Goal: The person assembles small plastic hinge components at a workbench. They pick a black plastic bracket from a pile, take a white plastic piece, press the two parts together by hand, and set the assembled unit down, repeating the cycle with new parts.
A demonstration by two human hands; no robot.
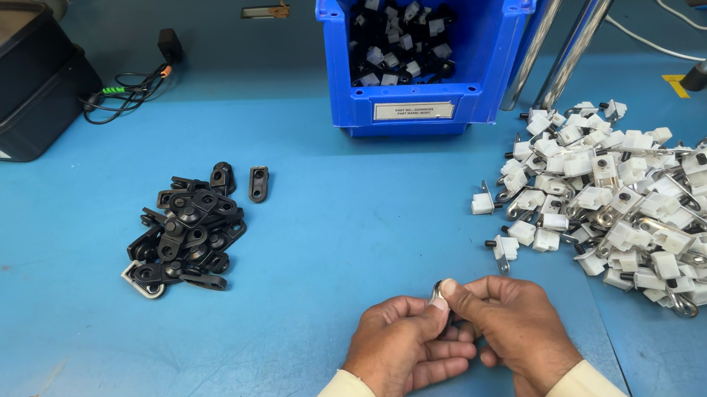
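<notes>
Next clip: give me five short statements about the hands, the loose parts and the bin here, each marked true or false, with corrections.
1. Both hands pinch one small part between them. True: the left hand and right hand meet on a small metal and white part.
2. The blue bin is empty. False: it holds black and white parts.
3. The pile of black flat parts lies on the left-hand side. True.
4. The heap of white parts sits in a tray. False: it lies loose on the blue table.
5. The sleeves are red. False: cream.
</notes>
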